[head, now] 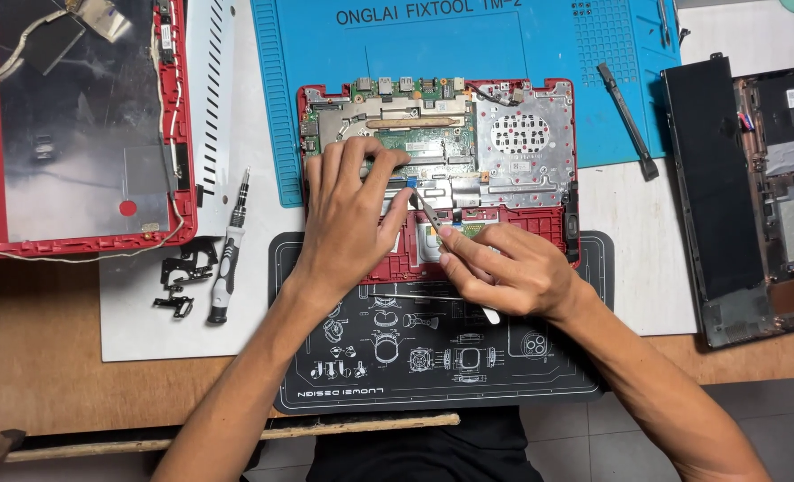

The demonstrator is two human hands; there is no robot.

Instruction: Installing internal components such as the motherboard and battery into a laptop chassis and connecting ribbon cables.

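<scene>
Black mat (540, 375), lower centre of the frame, printed with white line drawings; lies on the counter (49, 384).

Right hand (504, 272), centre right: fingers pinched narrow around tweezers (431, 217), tips pointing up-left into the laptop.

Left hand (348, 219), centre: fingers spread wide, lying flat on the laptop's board, thumb just beside the tweezer tips.

Laptop (441, 170), centre: red shell, opened, green board and silver shielding exposed; it straddles the black mat and the blue mat.

Screwdriver (228, 254), centre left: black and grey, lying on a white sheet (147, 330); black hinges (181, 281) just beside it.

Blue mat (468, 45), upper centre; a black pry tool (627, 120) lies at its right edge.

Red lid (75, 125), upper left: inner side up, with loose cables.

Second laptop (754, 196), right edge: dark, opened.
</scene>
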